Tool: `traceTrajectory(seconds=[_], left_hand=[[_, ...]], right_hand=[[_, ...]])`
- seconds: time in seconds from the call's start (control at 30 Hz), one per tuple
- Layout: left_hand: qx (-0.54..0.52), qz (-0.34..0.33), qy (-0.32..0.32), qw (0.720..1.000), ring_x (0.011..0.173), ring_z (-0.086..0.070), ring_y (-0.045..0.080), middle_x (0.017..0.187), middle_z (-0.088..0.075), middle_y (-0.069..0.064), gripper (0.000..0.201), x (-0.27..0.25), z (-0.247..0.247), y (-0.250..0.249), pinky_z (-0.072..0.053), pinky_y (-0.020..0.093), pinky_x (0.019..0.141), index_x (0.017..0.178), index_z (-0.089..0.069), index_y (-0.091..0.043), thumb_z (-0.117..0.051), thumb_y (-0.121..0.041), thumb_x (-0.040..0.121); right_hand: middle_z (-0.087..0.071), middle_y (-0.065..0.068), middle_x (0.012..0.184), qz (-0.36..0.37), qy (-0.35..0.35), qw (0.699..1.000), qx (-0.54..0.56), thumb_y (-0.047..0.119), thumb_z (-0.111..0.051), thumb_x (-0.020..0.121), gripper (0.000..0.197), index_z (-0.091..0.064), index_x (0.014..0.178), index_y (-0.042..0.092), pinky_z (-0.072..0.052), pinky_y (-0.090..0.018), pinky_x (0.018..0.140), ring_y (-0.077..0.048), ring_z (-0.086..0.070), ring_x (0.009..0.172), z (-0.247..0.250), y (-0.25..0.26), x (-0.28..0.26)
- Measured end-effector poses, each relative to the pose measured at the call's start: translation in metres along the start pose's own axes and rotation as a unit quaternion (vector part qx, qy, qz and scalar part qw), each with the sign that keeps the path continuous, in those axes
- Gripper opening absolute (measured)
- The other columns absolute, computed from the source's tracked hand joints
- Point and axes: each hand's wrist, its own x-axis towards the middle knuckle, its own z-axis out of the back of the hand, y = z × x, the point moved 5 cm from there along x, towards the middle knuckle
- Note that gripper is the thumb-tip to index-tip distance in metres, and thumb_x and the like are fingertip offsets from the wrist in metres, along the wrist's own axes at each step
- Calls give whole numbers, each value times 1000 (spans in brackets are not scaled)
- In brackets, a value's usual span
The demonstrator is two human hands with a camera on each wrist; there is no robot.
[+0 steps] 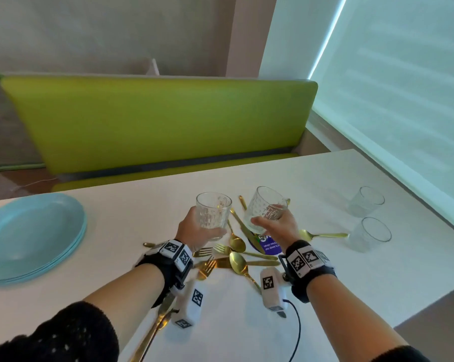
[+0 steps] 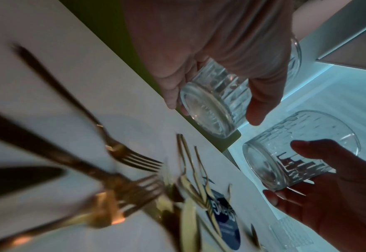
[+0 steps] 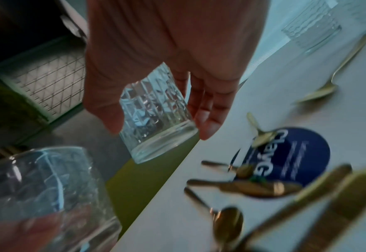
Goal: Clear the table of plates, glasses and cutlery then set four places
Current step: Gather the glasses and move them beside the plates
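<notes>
My left hand (image 1: 198,229) grips a cut-glass tumbler (image 1: 213,214) upright, lifted above the white table (image 1: 351,270). Beside it my right hand (image 1: 274,222) grips a second patterned tumbler (image 1: 263,206), tilted to the right. In the left wrist view, fingers and thumb wrap the left tumbler (image 2: 212,109), with the right one (image 2: 296,150) nearby. In the right wrist view the right tumbler (image 3: 156,117) sits between thumb and fingers. A heap of gold cutlery (image 1: 236,254) lies under both hands. A stack of light blue plates (image 1: 32,236) sits at the left.
Two more clear glasses (image 1: 368,202) (image 1: 372,235) stand at the table's right, with a gold spoon (image 1: 322,234) lying beside them. A round blue sticker (image 1: 267,248) lies under the cutlery. A green bench (image 1: 163,121) runs along the table's far edge.
</notes>
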Motion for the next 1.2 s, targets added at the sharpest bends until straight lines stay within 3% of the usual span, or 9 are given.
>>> traceTrajectory(seconds=[0.07, 0.2, 0.3, 0.37, 0.53, 0.6, 0.7, 1.03, 1.2], left_hand=[[-5, 5, -16, 1000, 112, -57, 25, 123, -61, 3, 84, -23, 28, 20, -47, 34, 90, 125, -46, -17, -84, -38, 53], [-16, 17, -49, 999, 116, -55, 25, 127, -57, 6, 78, -69, 88, 65, -42, 27, 87, 128, -44, -16, -85, -23, 62], [4, 28, -85, 996, 118, -53, 25, 131, -54, 8, 80, -99, 137, 102, -40, 27, 91, 129, -45, -13, -86, -21, 61], [12, 47, -108, 993, 120, -52, 25, 133, -54, 9, 82, -117, 168, 129, -40, 29, 95, 130, -45, -13, -86, -21, 60], [7, 102, -148, 984, 122, -53, 24, 134, -56, 8, 83, -156, 231, 185, -39, 29, 99, 133, -47, -13, -86, -19, 60], [11, 111, -160, 981, 123, -53, 26, 134, -56, 9, 82, -165, 249, 199, -39, 29, 98, 133, -48, -13, -86, -19, 61], [6, 129, -179, 975, 120, -54, 29, 131, -58, 13, 80, -172, 267, 218, -42, 31, 96, 131, -49, -10, -87, -18, 61], [-14, 137, -193, 971, 127, -49, 28, 137, -53, 10, 84, -171, 294, 252, -38, 37, 107, 134, -44, -13, -86, -14, 61], [19, 133, -194, 972, 120, -55, 29, 126, -59, 7, 84, -159, 302, 255, -44, 38, 103, 126, -50, -17, -80, -32, 49]], right_hand=[[-69, -3, 103, 4, 10, 1000, -14, 52, -81, 32, 82, -55, 105, 24, -57, -43, 84, -20, -66, 94, -29, 6, -33], [-65, -3, 106, 9, 42, 998, -40, 43, -85, 44, 71, -49, 103, 28, -56, -43, 85, -22, -64, 97, -95, 19, -102], [-66, -2, 105, 10, 80, 994, -68, 51, -82, 36, 79, -54, 104, 24, -58, -42, 80, -21, -65, 94, -151, 18, -139], [-66, 0, 107, 9, 103, 990, -100, 57, -80, 36, 85, -55, 109, 22, -56, -38, 85, -19, -64, 97, -186, 17, -162], [-58, -5, 121, 1, 151, 980, -127, 40, -84, 56, 82, -47, 124, 14, -48, -32, 97, -23, -55, 112, -253, 21, -211], [-56, -5, 124, 10, 161, 976, -145, 38, -83, 61, 80, -45, 127, 13, -44, -26, 94, -22, -52, 116, -273, 24, -221], [-56, -6, 126, 28, 171, 972, -160, 37, -83, 62, 79, -46, 127, 13, -45, -27, 94, -22, -52, 117, -296, 31, -233], [-54, -6, 128, 43, 172, 970, -168, 33, -82, 66, 75, -44, 128, 13, -42, -24, 94, -20, -51, 120, -348, 43, -249], [-55, -5, 127, 58, 173, 970, -163, 31, -82, 64, 77, -44, 129, 14, -43, -24, 94, -19, -52, 118, -371, 50, -248]])
